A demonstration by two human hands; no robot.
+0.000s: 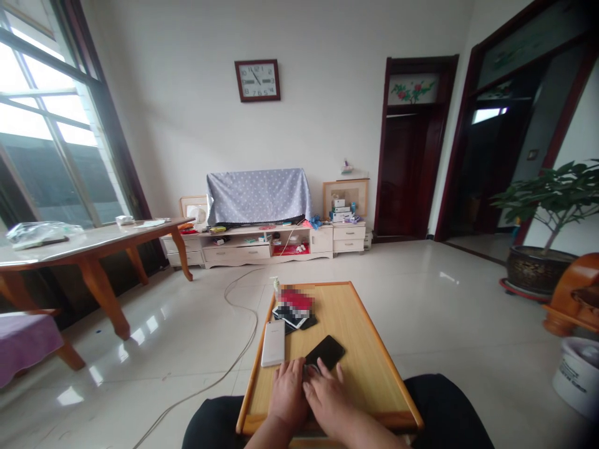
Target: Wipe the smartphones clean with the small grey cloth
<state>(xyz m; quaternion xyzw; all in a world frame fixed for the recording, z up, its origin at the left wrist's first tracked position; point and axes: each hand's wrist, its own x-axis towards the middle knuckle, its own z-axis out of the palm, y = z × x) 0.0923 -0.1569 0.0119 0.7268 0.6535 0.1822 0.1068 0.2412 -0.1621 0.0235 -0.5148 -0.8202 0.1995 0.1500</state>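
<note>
The left hand (287,393) and right hand (328,399) lie palm down, side by side, at the near end of a low wooden table (369,368), fingers slightly apart and clamped on nothing. Their fingertips reach the lower edge of a black smartphone (325,352), lying at lower center of the frame. A white smartphone (272,343) lies just beside the left hand, and beyond it sit a blurred black-and-red pile (294,305) and a pump bottle (276,288).
</note>
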